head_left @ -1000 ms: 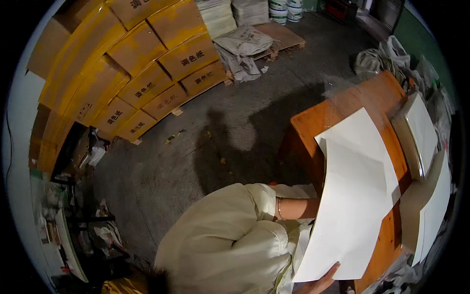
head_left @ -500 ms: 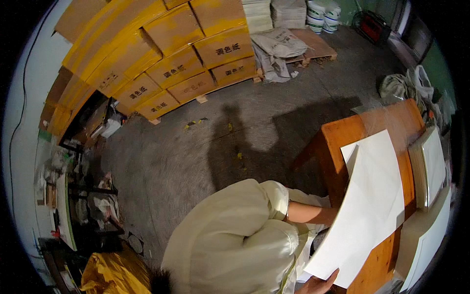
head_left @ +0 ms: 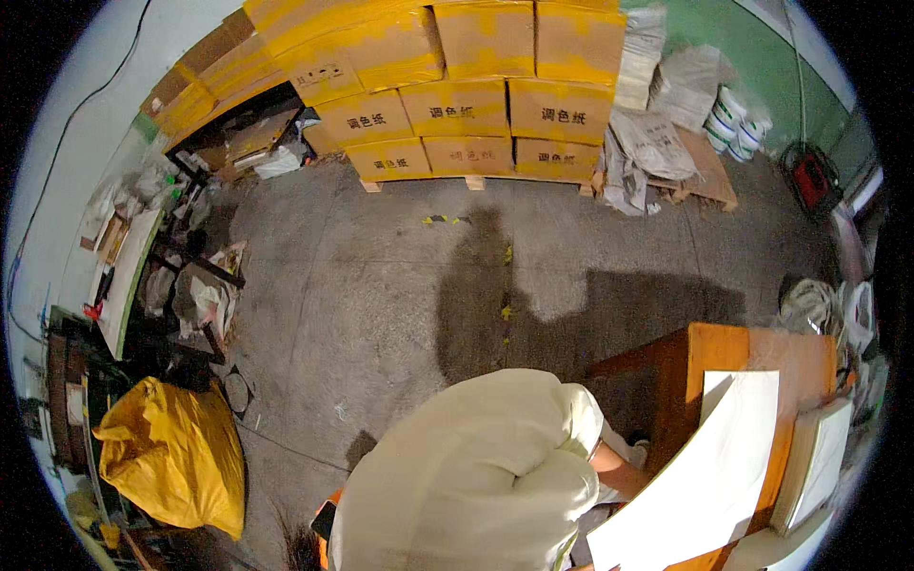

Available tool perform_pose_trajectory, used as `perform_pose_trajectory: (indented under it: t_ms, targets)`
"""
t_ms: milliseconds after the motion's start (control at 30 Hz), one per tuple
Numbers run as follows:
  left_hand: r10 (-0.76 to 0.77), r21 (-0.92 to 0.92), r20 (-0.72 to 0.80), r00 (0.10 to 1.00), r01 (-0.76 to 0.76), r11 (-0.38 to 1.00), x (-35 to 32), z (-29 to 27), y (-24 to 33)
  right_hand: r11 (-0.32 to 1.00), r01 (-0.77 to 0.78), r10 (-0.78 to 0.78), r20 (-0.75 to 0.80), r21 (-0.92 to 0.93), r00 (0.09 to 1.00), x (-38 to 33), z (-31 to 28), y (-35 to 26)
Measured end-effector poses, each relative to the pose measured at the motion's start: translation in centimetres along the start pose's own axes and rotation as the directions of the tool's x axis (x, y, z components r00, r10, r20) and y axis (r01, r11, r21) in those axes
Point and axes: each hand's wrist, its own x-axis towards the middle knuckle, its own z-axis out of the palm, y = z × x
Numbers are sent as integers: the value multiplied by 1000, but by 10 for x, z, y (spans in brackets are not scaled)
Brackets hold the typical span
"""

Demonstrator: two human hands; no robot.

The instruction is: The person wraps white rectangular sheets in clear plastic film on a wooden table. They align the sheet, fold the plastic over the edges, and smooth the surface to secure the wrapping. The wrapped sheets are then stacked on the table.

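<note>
A large white paper sheet (head_left: 700, 471), perhaps more than one layer, lies over the wooden table (head_left: 721, 350) at the right, its near left part bowed up past the table edge. My left forearm (head_left: 617, 470), in a loose cream sleeve (head_left: 466, 466), reaches to the sheet's left edge; the hand is hidden behind it. Of my right hand (head_left: 580, 568) only a sliver of skin shows at the lower rim, by the sheet's near corner. Its fingers are out of sight. Another white sheet (head_left: 714, 385) peeks out beneath the far end.
A thick white paper stack (head_left: 821, 462) stands right of the sheet. Taped cartons (head_left: 466, 109) on pallets line the far side. A yellow sack (head_left: 176, 457) and a cluttered rack (head_left: 133, 276) are at the left. White buckets (head_left: 733, 124) and a red machine (head_left: 811, 181) are far right.
The view has turned left and tilted, so the table and sheet sit lower and the yellow sack shows fully. My right hand, earlier with fingers at the sheet's near edge, is almost out of view.
</note>
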Motion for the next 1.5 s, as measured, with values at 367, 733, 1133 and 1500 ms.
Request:
perform_pose_trajectory:
  t_ms: [367, 733, 1133, 1500]
  targets:
    - [-71, 24, -12, 997, 71, 997, -7, 2, -3, 829, 475, -537, -185, -296, 823, 9, 73, 67]
    - [-267, 259, 11, 964, 255, 932, -53, 36, -20, 888, 456, -459, 55, 61, 887, 37, 96, 43]
    - [-243, 704, -41, 969, 201, 682, -93, 21, -10, 966, 163, -176, 52, 202, 983, 50, 107, 26]
    - [-330, 471, 158, 931, 223, 854, -53, 17, -6, 867, 485, -491, 27, 116, 871, 98, 107, -18]
